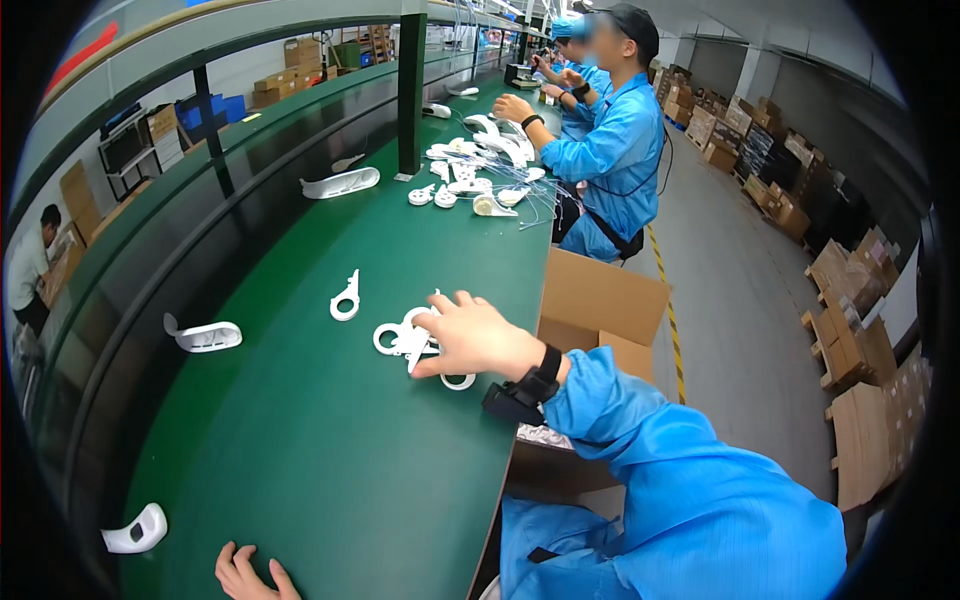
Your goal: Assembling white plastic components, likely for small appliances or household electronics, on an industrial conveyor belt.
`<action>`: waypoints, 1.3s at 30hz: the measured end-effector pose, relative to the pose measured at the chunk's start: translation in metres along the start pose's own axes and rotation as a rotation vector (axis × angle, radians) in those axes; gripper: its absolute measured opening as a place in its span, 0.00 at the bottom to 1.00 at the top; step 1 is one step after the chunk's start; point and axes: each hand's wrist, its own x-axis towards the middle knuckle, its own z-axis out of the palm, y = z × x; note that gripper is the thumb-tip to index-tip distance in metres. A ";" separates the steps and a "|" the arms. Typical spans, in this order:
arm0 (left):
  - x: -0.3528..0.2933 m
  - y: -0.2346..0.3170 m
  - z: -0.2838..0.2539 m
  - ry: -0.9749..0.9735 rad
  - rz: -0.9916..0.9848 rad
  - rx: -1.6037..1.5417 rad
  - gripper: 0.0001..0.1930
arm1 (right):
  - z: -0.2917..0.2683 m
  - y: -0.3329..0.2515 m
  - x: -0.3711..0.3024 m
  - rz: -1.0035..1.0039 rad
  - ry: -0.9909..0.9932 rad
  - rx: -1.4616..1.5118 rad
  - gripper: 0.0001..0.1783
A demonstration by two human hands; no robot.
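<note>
the ring parts (408, 342) are white, the bench (300, 430) green, the sleeve (700, 490) bright blue, the wristband (546, 374) black, the carton (605, 292) brown, the floor tape (673, 322) striped yellow-and-black.

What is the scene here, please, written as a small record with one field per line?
Right hand: fingers spread over a cluster of white ring-shaped parts; firm grip not visible
Left hand: partly in view at lower edge, fingers apart, no held part visible
Loose part: white ring with stem, left of the cluster
Green worktop, left side: white curved shells
Right of worktop: open cardboard box
Farther along: co-worker in blue jacket beside more white parts
</note>
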 end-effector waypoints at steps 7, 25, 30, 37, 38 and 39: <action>-0.004 -0.005 -0.001 0.002 0.004 -0.059 0.18 | 0.008 0.003 0.006 -0.038 -0.026 0.161 0.19; -0.003 -0.004 -0.004 -0.002 -0.017 -0.103 0.17 | 0.008 0.018 0.019 -0.160 0.228 0.372 0.17; -0.004 -0.004 -0.005 -0.007 -0.024 -0.110 0.18 | 0.002 0.023 0.010 -0.133 0.257 0.415 0.28; -0.004 -0.003 -0.009 -0.017 -0.020 -0.115 0.18 | -0.004 0.008 0.016 -0.252 0.476 0.574 0.22; -0.005 -0.002 -0.010 -0.015 -0.019 -0.117 0.18 | -0.004 -0.005 0.019 -0.294 0.421 0.610 0.22; -0.006 -0.003 -0.012 -0.010 -0.028 -0.105 0.18 | -0.005 -0.027 0.019 -0.338 0.387 0.670 0.22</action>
